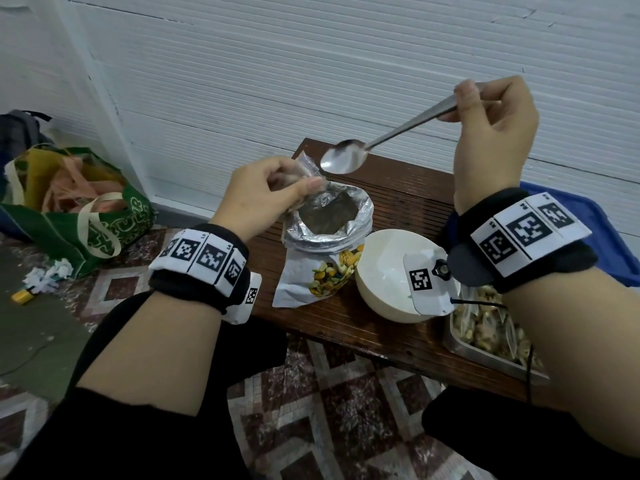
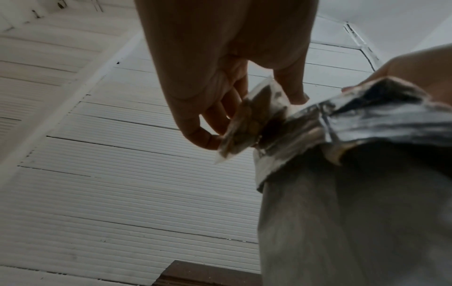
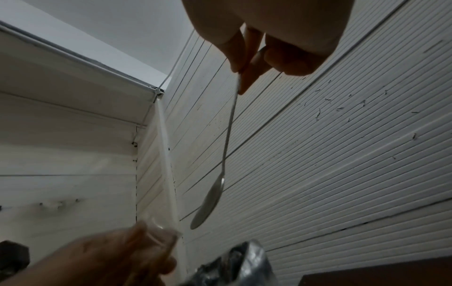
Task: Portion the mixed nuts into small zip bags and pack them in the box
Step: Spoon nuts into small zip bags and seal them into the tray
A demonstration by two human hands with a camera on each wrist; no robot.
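— Nearest to us, what are the two forearms doing?
— Both reach over the wooden surface (image 1: 398, 199), each with a black wrist band carrying white code tags. The left hand (image 1: 266, 192) has its thumb and fingers (image 2: 200, 139) curled round a small clear zip bag (image 2: 247, 123), pinching it just at the rim of the big foil nut pouch (image 1: 329, 237). From the left wrist view a few nuts show inside the little bag.
— And the other hand?
— The right hand (image 1: 495, 133) is raised above the surface, its fingers (image 3: 247, 63) closed on the top of a metal spoon (image 1: 349, 155). The spoon slants down to the left, its bowl hanging just above the pouch's open mouth and close to the zip bag. The bowl looks bare of nuts.
— Where does the pouch stand?
— Upright in the middle of the surface, its top rolled down so the silver lining shows, a picture of mixed nuts on its front. A white bowl (image 1: 384, 271) sits just right of it, touching or nearly so; I cannot tell which.
— The filled portions?
— Small bags of nuts lie in a metal tray (image 1: 485, 355) at the right near corner, partly behind the right wrist. A blue bin (image 1: 609, 237) sits beyond it.
— Anything on the floor?
— A green tote bag (image 1: 86, 216) at the left by the white wall, with crumpled paper (image 1: 52, 273) beside it.
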